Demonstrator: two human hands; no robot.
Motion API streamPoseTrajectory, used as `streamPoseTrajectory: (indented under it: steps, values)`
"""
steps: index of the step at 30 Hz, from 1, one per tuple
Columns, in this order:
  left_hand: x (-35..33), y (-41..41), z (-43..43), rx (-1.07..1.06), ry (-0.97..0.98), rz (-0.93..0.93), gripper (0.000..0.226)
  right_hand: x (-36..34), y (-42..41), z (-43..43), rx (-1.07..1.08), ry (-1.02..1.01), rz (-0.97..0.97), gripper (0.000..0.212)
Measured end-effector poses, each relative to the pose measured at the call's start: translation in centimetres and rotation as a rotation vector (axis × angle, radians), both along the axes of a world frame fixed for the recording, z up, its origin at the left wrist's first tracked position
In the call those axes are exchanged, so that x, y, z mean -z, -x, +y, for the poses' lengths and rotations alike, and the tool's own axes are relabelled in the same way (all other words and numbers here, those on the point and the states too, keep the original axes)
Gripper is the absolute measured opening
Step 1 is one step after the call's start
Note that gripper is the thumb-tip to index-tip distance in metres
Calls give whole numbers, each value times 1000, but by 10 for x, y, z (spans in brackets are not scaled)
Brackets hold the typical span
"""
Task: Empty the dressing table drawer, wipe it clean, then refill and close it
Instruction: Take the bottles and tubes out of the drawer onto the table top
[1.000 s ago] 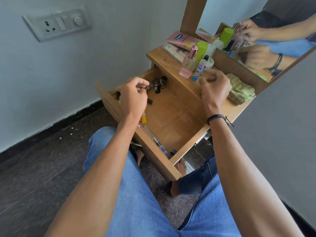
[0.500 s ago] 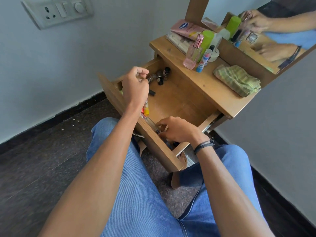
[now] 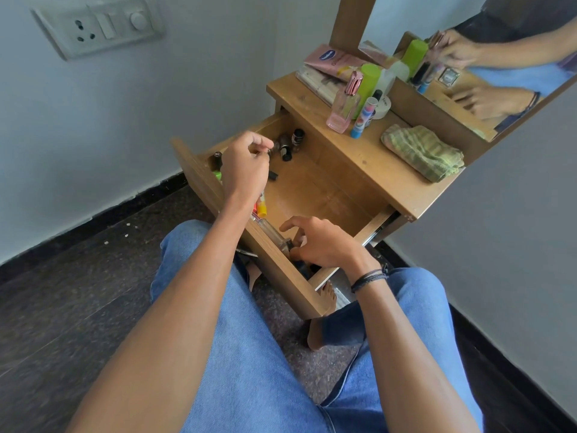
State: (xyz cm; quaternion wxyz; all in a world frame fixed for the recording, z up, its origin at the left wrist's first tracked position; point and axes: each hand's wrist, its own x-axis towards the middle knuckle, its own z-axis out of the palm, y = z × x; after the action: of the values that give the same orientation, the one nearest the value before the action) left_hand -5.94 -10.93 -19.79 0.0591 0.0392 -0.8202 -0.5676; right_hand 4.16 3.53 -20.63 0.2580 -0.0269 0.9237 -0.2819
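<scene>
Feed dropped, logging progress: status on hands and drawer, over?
Left hand pinches small item over drawer. Right hand down in near corner, grip unclear. Drawer open, bottles left inside. Nothing blocking.

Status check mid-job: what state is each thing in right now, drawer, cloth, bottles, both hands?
Drawer: pulled open, items inside.
Left hand: over the drawer, fingers pinching a small item.
Right hand: in the drawer's near corner, grip unclear.
Green cloth: bunched on the tabletop, untouched.
Pink perfume bottle: upright, capped, on the tabletop.
Clear tube: lying along the drawer front.
</scene>
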Motion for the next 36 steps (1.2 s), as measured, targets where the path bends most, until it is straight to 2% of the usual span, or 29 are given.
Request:
streamPoseTrajectory:
  steps: [5, 9, 13, 17, 22, 25, 29, 36]
  values:
    - [0, -7, 6, 340, 381, -93, 26, 0, -3, 5, -110, -85, -45, 34]
    - [0, -11, 9, 521, 661, -197, 33, -6, -3, 8, -81, -55, -1, 28]
    - [-3, -13, 11, 580, 704, -239, 35, -31, -3, 23, 135, 115, 125, 22]
    - [-4, -17, 14, 658, 766, -322, 39, -67, 10, 43, 497, 309, 458, 17]
    - [-8, -21, 18, 740, 936, -329, 22, -81, 46, 63, 794, 290, 793, 25]
    - [-9, -23, 19, 713, 1026, -402, 22, -69, 62, 67, 858, 273, 842, 27]
    - [-8, -25, 20, 645, 1111, -403, 47, -53, 75, 66, 877, 227, 879, 27]
    - [-12, -29, 21, 617, 1193, -365, 47, -32, 78, 67, 890, 227, 884, 28]
